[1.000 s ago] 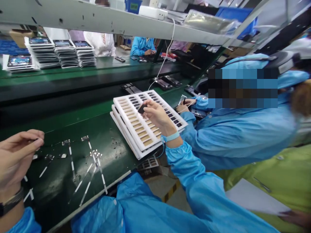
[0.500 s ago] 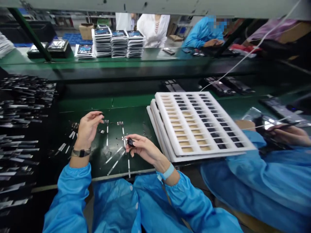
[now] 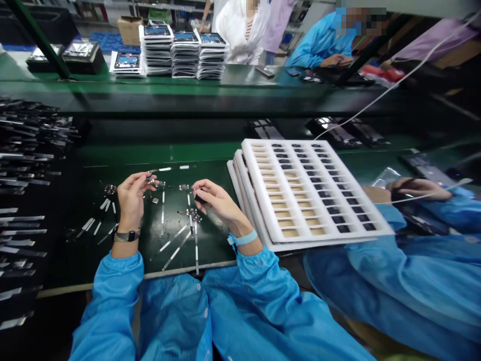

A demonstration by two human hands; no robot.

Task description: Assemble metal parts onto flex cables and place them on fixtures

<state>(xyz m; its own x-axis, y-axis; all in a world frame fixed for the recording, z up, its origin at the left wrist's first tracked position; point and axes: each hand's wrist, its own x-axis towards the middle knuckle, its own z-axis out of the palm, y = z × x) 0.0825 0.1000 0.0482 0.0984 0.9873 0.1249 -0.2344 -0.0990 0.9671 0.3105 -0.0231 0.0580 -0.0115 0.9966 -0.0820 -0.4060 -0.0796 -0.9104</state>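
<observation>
**Head cam: both hands (image 3: 131,198) pinching tiny parts over the green desk (image 3: 210,170)**

Left hand is closed in a fingertip pinch on a small flex part (image 3: 151,177) at the far-left side of the dark mat. The right hand (image 3: 216,203) has its thumb and fingers pressed on a small dark component (image 3: 199,198) near the middle of the mat. The two hands are close together but not touching.

Loose flex strips (image 3: 176,249) with white tails are scattered on the mat between and around both hands, and a few reach toward the near edge. Just right of the right hand is a stack of white foam trays (image 3: 259,193). The top one has rows of pockets, some holding dark parts and some tan ones. A co-worker's hand (image 3: 413,186) in a blue sleeve is working right beside the trays. A big pile of dark strips (image 3: 26,150) is off to the left, and stacked device trays (image 3: 184,50) sit on the far desk.

What I'd worry about:
- Both grips are fingertip only, so any slip could drop a part into the pile of lookalike strips, where it'd be a pain to find.
- Squeezing too hard could kink a thin tail.
- The blue sleeves hang near the strips at the desk edge, so a careless forearm could sweep some off.
- The foam stack looks like it overhangs the edge a bit, and a bump from the neighbour's arm could shift it.
</observation>
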